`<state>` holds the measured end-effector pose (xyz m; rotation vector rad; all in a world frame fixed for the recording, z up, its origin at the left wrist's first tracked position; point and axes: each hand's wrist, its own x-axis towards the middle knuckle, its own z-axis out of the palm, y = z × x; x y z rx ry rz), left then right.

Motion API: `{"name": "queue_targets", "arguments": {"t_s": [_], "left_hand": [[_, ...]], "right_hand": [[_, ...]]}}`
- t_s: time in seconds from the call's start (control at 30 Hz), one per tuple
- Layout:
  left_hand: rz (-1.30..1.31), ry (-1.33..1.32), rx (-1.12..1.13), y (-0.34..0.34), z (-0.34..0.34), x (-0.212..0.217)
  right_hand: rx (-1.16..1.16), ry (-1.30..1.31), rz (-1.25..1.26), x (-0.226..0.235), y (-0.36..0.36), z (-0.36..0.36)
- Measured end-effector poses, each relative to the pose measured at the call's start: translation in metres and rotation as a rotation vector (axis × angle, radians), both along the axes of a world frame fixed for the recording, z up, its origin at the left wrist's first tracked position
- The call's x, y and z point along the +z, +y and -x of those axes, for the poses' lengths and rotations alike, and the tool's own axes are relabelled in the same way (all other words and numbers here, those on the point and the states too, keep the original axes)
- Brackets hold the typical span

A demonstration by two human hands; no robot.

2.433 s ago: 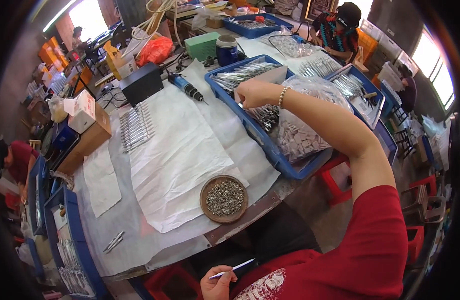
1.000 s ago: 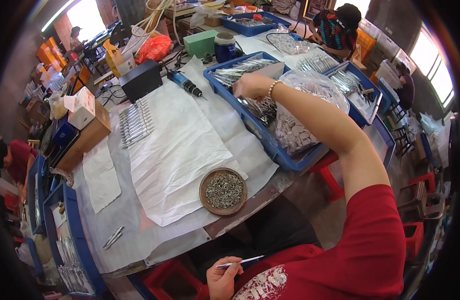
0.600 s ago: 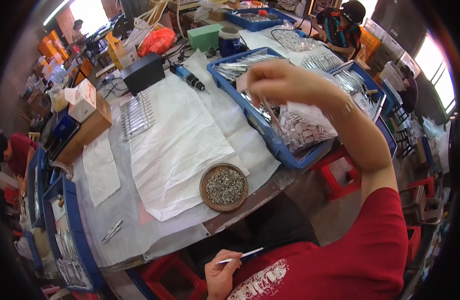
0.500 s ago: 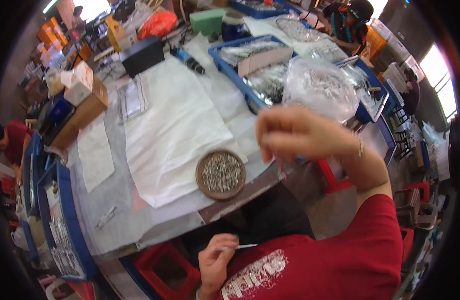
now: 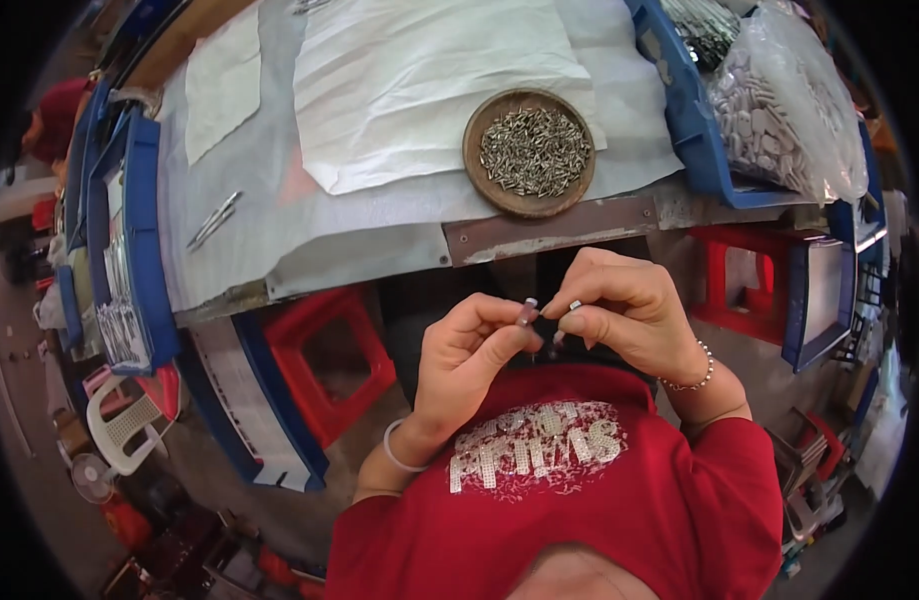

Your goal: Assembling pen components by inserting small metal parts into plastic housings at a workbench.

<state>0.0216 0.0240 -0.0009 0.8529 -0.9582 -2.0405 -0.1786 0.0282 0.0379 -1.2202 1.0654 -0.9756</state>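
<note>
A small silvery metal piece is pinched in the grip of the right hand, thumb and forefinger closed narrowly on it in front of the chest, below the tabletop's edge. A second small piece, with a thin pin-like part beneath it that is hard to make out, is held closed between the fingertips of the left hand. The two hands are brought almost together, the pieces just beside each other; whether they touch cannot be told.

The pieces are judged to be very light, stiff and smooth, easily slipped from the fingers and readily lost if dropped, so a hold across the flat sides near the middle seems soundest.

Farther out, a round wooden dish of small metal pins is set near the tabletop edge, partly on a white paper sheet. To the right, a clear bag of pale parts is seen in a blue tray.
</note>
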Motion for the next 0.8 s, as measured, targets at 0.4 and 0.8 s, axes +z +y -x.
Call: {"name": "queue_targets", "arguments": {"t_s": [0.4,0.8], "left_hand": [[0.151,-0.190,-0.037,0.007,0.003,0.007],[0.270,-0.319,-0.120,-0.002,0.002,0.014]], "right_hand": [[-0.089,0.292,0.302,-0.014,0.008,-0.017],[-0.107,0.287,0.222,-0.011,0.010,-0.022]]}}
